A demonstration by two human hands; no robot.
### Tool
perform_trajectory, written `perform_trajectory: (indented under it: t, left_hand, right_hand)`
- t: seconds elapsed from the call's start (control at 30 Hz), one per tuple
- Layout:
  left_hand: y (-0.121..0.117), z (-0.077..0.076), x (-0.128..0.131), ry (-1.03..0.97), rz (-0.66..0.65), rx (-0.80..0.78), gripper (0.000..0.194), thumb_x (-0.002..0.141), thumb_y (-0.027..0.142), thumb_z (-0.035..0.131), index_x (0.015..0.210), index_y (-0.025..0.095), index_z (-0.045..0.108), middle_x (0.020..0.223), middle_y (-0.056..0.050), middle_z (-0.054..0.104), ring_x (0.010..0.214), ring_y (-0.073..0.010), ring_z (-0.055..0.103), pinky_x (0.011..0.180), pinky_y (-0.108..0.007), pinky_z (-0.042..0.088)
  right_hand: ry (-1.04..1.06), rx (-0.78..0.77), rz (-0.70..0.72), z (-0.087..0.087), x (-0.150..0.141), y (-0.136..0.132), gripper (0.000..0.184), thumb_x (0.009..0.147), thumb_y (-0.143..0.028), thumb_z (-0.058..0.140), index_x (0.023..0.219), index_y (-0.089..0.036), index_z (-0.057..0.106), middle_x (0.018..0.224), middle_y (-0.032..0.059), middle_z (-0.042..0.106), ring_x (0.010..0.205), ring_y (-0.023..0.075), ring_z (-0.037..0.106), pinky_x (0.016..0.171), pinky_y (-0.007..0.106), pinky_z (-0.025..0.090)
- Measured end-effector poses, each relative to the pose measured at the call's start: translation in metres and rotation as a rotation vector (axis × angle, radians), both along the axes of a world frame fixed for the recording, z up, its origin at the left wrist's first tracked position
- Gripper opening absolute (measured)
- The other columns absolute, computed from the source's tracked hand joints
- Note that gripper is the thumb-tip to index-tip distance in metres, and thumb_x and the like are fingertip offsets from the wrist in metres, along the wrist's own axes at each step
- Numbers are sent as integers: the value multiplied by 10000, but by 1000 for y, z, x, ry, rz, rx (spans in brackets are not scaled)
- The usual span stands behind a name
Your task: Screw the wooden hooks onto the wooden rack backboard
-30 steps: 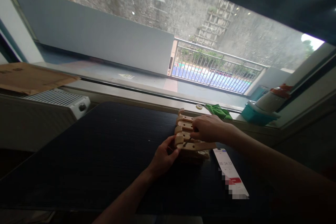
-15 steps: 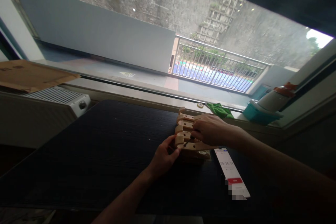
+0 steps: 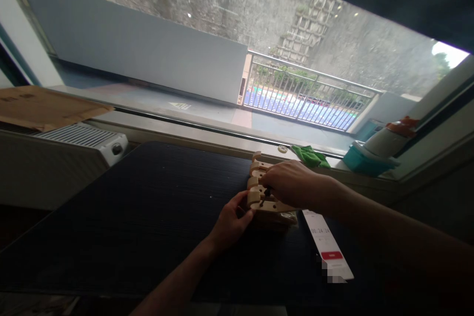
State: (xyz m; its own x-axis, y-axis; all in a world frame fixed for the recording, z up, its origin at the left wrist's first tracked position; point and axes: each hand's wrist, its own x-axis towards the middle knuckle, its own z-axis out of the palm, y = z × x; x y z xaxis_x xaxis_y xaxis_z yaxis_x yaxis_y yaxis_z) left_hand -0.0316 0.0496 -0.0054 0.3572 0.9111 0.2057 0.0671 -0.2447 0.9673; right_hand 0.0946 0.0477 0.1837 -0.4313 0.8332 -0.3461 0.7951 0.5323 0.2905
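Observation:
A light wooden assembly (image 3: 263, 198) made of several rounded slotted pieces lies on the dark table (image 3: 148, 217) near the window sill. My left hand (image 3: 231, 222) grips its near left end with curled fingers. My right hand (image 3: 287, 182) rests over the middle of it, fingers pinched on a small dark tool (image 3: 267, 191) whose tip touches the wood. My right palm hides the far pieces in part.
A phone (image 3: 328, 246) with a lit timer screen lies right of the wood. On the sill are a green cloth (image 3: 310, 157), a small round object (image 3: 283, 148) and a teal container (image 3: 365, 162). A white radiator (image 3: 74, 143) and cardboard (image 3: 40, 106) stand at left.
My right hand has slid a little to the left over the wooden pieces, and the dark tool has moved with it. The left hand has kept its grip.

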Motion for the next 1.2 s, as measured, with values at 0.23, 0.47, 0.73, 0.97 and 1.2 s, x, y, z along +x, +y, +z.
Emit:
perform_trajectory:
  t: [0.23,0.47,0.73,0.97,1.2]
  left_hand:
    - [0,-3,0,18,8,-8,439,754,261,560,1177,173,483,988,-49,623,813,-167,567,731,-264,457]
    - [0,-1,0,-27,-30,-2,407,769,262,539,1166,186,493,1001,-41,614,823,-163,562,735,-266,455]
    - [0,-1,-1,-7,-11,-14,413,753,265,556,1154,185,508,963,-35,622,804,-159,566,728,-254,459]
    - [0,-1,-1,-2,12,-9,426,741,277,568,1151,174,510,1008,-46,625,816,-167,572,739,-270,464]
    - [-1,2,-1,-26,3,-1,403,747,275,563,1135,178,514,968,-35,632,819,-169,578,726,-269,466]
  right_hand:
    - [102,91,-134,-21,20,8,383,867,-399,303,764,-186,604,786,49,634,685,163,569,591,272,340]
    - [86,46,-80,-9,11,2,153,756,-301,519,852,-224,609,791,16,628,691,159,564,563,252,326]
    - [68,-16,-3,-7,14,4,118,783,-215,495,799,-194,611,785,24,622,719,161,566,604,265,336]
    - [129,75,-191,-25,30,10,402,853,-438,319,783,-177,617,783,63,631,696,172,558,577,271,334]
    - [115,10,-59,-10,18,1,112,735,-274,535,805,-230,610,779,5,619,680,145,545,550,244,310]
